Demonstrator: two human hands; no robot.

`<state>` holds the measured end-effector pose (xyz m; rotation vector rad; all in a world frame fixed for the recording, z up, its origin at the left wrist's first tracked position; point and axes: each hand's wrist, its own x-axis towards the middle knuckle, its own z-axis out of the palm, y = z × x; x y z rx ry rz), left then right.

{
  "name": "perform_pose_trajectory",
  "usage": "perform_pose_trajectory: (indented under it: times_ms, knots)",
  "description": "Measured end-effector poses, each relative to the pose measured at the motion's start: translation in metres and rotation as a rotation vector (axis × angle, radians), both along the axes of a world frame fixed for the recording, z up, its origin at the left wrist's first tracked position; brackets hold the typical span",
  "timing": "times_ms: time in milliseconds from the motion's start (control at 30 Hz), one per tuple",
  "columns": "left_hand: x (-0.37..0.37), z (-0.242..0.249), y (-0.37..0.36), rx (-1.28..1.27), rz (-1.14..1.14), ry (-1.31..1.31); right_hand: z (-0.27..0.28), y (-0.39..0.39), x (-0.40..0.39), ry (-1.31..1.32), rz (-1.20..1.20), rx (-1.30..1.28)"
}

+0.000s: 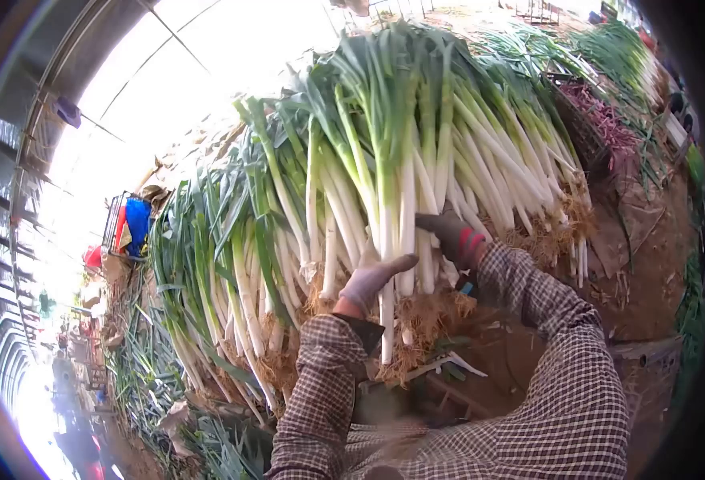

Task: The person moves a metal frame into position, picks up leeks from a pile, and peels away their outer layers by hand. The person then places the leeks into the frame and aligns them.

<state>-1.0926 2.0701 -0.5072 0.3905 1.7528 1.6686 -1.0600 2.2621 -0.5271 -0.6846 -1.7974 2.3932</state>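
Note:
A large heap of leeks lies before me, their green leaves pointing away and their white stems and brown roots towards me. My left hand, in a greyish glove, is closed on the stems of a bunch of leeks, with its thumb across the front. On the other side of that bunch, my right hand, in a dark glove with a pink-red band at the cuff, also grips the stems. Its fingertips are partly hidden among them. Tangled roots hang below both hands.
Dark crates holding purplish-red strips stand at the right. More greens lie at the back right. A crate with blue cloth is at the left. Loose leaves litter the ground, and greenhouse framing rises on the left.

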Motion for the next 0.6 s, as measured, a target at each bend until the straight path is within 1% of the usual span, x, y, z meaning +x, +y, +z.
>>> perform_pose_trajectory:
  times_ms: [100,133,167,200,233,267,300,367,433,467,500,567,600]
  knots:
    - [0.012,-0.003,0.004,-0.124,0.074,0.097,-0.029,0.015,0.001,0.018,0.267,-0.321]
    - [0.018,0.007,0.004,0.015,0.074,-0.050,-0.016,0.014,0.016,0.157,0.398,0.041]
    - [0.027,0.018,-0.002,-0.006,0.063,-0.070,-0.003,0.012,0.031,0.298,0.451,0.412]
    - [0.036,0.031,-0.014,0.050,0.039,-0.132,0.032,-0.004,0.044,0.106,0.340,0.080]
    - [0.047,0.046,-0.030,0.105,0.014,-0.190,0.034,-0.012,0.054,0.069,0.323,-0.082]
    - [0.062,0.066,-0.047,0.211,0.002,-0.409,0.036,-0.019,0.064,0.028,0.296,-0.241]
    - [0.077,0.078,-0.063,0.244,0.034,-0.504,-0.004,-0.019,0.071,0.140,0.373,-0.240]
    - [0.098,0.069,-0.085,0.278,0.084,-0.510,0.000,-0.051,0.095,0.080,0.327,-0.341]
    - [0.114,0.037,-0.095,0.141,0.125,-0.470,-0.022,-0.057,0.108,0.721,0.491,0.710]
    - [0.114,0.024,-0.097,0.077,0.142,-0.437,-0.035,-0.062,0.113,0.533,0.433,0.479]
    - [0.108,0.020,-0.100,0.023,0.115,-0.502,-0.047,-0.065,0.117,0.345,0.375,0.259]
    - [0.095,0.011,-0.114,-0.086,0.055,-0.674,-0.046,-0.069,0.135,0.070,0.297,-0.174]
    - [0.093,0.016,-0.117,-0.083,0.045,-0.631,-0.028,-0.066,0.139,-0.001,0.272,-0.386]
